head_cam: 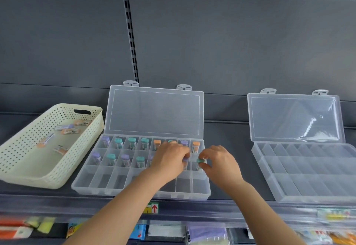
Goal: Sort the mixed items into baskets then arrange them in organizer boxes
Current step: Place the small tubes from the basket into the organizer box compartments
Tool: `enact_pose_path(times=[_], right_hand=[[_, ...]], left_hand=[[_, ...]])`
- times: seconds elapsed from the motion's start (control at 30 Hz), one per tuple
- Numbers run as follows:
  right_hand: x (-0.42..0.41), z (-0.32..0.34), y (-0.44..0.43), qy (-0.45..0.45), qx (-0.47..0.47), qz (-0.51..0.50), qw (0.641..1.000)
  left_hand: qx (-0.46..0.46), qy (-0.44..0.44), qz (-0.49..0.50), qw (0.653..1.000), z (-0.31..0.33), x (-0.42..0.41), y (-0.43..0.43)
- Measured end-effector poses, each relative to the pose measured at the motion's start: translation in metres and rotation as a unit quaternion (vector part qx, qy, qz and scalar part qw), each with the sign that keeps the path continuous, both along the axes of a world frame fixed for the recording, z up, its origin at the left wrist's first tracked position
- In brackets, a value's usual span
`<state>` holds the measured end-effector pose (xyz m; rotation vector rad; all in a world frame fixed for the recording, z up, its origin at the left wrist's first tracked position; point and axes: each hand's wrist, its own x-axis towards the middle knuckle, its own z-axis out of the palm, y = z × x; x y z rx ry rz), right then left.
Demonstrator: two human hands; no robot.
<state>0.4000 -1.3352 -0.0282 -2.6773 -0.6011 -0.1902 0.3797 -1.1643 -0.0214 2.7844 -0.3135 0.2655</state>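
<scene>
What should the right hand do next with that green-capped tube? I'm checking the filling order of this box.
Probably lower the green-capped tube into the last middle-row compartment of the clear plastic organizer box. The right hand pinches it above that cell, the back row looks full, the front row is empty, and the left hand is busy at the neighbouring cell.

Little is legible. A green-edged tag (152, 208) on the shelf's front rail (212, 209) bears a red upward arrow. Below, near the bottom edge, a hanging packet (187, 234) shows digits, apparently "10". Labels on the small tubes are too blurred to read.
</scene>
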Motion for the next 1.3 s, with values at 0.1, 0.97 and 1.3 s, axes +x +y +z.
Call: enact_pose_path(times=[0.1, 0.97, 1.3], right_hand=[[0.001, 0.0, -0.003, 0.002, -0.007, 0.0, 1.0], [0.011, 0.041, 0.172, -0.044, -0.107, 0.164, 0.98], [0.001, 0.052, 0.321, -0.033, -0.152, 0.252, 0.955]], left_hand=[[0.001, 0.0, 0.0, 1.0, -0.001, 0.0, 0.002], [0.182, 0.008, 0.246, 0.952, 0.047, -0.067, 0.178], [0.209, 0.121, 0.285, 0.928, 0.04, -0.073, 0.306]])
